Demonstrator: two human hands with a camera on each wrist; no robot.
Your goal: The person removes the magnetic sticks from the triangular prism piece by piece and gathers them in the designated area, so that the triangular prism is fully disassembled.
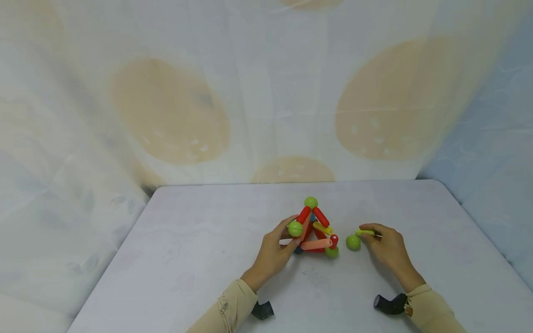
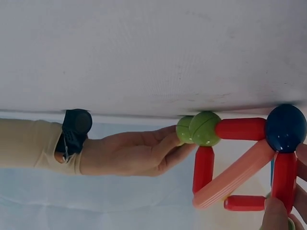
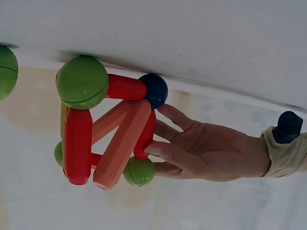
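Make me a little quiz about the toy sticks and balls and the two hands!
1. True or false: the left hand touches the stick-and-ball structure.
2. What does the right hand pinch? A) a yellow-green stick B) a blue ball C) a red stick
3. What colour is the ball on top of the structure?

Key: 1 true. 2 A, the yellow-green stick, beside a loose green ball. 3 green.
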